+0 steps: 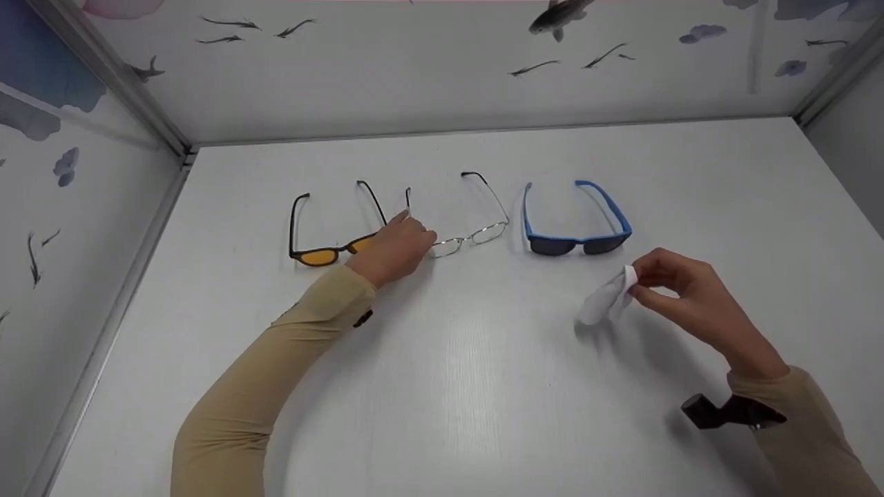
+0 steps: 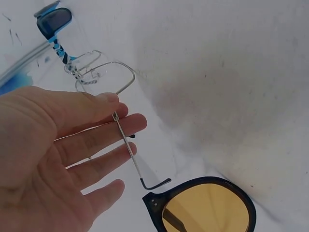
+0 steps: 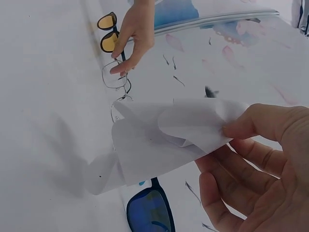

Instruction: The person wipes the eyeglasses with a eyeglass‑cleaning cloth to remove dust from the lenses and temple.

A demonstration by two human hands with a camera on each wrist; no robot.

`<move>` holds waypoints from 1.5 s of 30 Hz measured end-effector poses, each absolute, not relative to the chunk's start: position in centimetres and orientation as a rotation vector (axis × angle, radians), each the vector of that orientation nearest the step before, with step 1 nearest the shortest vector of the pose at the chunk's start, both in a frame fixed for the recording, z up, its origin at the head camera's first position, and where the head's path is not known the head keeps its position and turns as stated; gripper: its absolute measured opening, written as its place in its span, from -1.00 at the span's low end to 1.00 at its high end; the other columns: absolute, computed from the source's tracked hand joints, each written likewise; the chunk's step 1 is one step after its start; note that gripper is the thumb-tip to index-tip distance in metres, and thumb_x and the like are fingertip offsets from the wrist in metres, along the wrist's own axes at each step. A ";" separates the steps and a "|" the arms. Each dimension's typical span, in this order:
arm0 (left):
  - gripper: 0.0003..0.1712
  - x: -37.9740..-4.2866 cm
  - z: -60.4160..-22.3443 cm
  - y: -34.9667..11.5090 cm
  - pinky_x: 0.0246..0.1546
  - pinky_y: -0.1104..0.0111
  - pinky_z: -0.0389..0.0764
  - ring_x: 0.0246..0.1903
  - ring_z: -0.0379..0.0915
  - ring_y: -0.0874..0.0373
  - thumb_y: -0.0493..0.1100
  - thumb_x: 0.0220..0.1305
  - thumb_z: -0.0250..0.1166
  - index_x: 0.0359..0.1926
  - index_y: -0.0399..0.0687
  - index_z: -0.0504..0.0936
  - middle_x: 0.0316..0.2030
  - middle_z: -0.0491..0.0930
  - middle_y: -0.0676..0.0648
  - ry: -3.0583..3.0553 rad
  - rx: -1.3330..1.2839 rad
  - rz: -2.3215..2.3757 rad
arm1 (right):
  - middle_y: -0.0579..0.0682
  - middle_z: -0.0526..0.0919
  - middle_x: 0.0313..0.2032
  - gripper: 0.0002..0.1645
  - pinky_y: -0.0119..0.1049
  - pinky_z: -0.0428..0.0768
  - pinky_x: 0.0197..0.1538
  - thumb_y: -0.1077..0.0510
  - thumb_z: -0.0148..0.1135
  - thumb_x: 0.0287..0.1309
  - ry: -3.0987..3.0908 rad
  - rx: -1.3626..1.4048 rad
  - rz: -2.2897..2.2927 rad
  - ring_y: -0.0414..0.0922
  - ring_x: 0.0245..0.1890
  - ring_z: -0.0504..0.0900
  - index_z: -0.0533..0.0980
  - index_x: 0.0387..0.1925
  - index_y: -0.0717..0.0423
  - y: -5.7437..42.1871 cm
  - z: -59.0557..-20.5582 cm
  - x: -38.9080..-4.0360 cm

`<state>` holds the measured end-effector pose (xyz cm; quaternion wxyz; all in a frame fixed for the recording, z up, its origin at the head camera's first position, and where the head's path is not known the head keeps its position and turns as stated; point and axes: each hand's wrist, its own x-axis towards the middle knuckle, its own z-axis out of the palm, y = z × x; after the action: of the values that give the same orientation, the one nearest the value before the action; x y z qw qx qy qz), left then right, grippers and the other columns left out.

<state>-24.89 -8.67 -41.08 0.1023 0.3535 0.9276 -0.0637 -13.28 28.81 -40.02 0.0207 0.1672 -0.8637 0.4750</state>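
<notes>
Thin silver wire-framed eyeglasses (image 1: 471,239) rest in the middle of the row on the white table, lenses toward the person. My left hand (image 1: 397,250) pinches them by one end of the frame, near the hinge; in the left wrist view the thumb and index finger meet there, and the temple arm (image 2: 126,140) runs down past the other fingers. A thin, folded white cloth (image 1: 608,298) hangs from my right hand (image 1: 680,290), pinched between thumb and fingers above the table. In the right wrist view the cloth (image 3: 149,145) hides part of the silver eyeglasses.
Left of the silver pair lie black-framed glasses with orange lenses (image 1: 319,257), partly behind the left hand. Blue-framed sunglasses (image 1: 579,244) with dark lenses lie to the right. Patterned white panels (image 1: 414,83) wall the table at the back and sides.
</notes>
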 end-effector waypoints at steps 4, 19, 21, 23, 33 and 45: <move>-0.82 -25.0 -41.1 -8.7 0.27 0.13 0.25 -0.09 0.54 -0.08 -0.39 0.32 0.19 -0.07 -0.32 0.59 -0.18 0.63 -0.23 2.727 1.062 -0.235 | 0.02 0.61 -0.23 -0.78 -0.56 0.51 -0.09 0.46 0.27 0.11 -2.684 0.509 1.483 -0.25 -0.21 0.60 0.56 -0.17 0.27 28.9 -40.2 -13.5; -0.83 -24.7 -41.1 -8.0 -0.20 0.24 0.61 -0.27 0.54 -0.04 -0.39 0.29 0.22 -0.13 -0.34 0.64 -0.30 0.61 -0.23 2.785 0.985 -0.192 | 0.02 0.62 -0.23 -0.78 -0.55 0.51 -0.08 0.46 0.27 0.11 -2.669 0.537 1.509 -0.25 -0.21 0.61 0.56 -0.18 0.28 28.7 -40.7 -13.8; -0.81 -24.6 -41.0 -8.0 -0.18 0.23 0.60 -0.25 0.54 -0.05 -0.39 0.30 0.21 -0.09 -0.34 0.63 -0.27 0.61 -0.24 2.788 0.963 -0.161 | 0.02 0.62 -0.23 -0.78 -0.55 0.51 -0.08 0.46 0.27 0.11 -2.671 0.540 1.507 -0.25 -0.21 0.61 0.56 -0.18 0.28 28.7 -40.7 -13.8; -0.78 -24.5 -40.8 -8.0 -0.16 0.22 0.59 -0.21 0.54 -0.06 -0.41 0.30 0.19 -0.06 -0.33 0.62 -0.24 0.62 -0.24 2.796 0.934 -0.097 | 0.02 0.61 -0.23 -0.78 -0.55 0.51 -0.08 0.46 0.28 0.10 -2.674 0.538 1.500 -0.26 -0.21 0.61 0.56 -0.18 0.28 28.7 -40.7 -13.8; -0.85 -23.8 -39.0 -7.7 -0.31 0.29 0.50 -0.39 0.36 0.10 -0.47 0.27 0.16 -0.22 -0.31 0.64 -0.37 0.59 -0.13 2.791 0.860 0.341 | 0.02 0.61 -0.23 -0.78 -0.55 0.51 -0.07 0.44 0.28 0.12 -2.679 0.519 1.486 -0.26 -0.21 0.61 0.56 -0.17 0.26 28.5 -40.8 -14.2; -0.90 -21.6 -37.2 -5.4 -0.24 0.29 0.58 -0.29 0.58 0.07 -0.37 0.31 0.22 -0.20 -0.26 0.66 -0.29 0.67 -0.12 2.781 1.025 0.509 | 0.04 0.66 -0.28 -0.82 -0.50 0.52 -0.18 0.42 0.26 0.13 -2.641 0.534 1.218 -0.17 -0.30 0.61 0.53 -0.20 0.28 24.5 -39.3 -16.9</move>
<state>-21.62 -5.41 -37.17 0.0673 0.3402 0.9226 0.1688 -16.89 24.47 -39.26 0.0923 0.1800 -0.8894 0.4100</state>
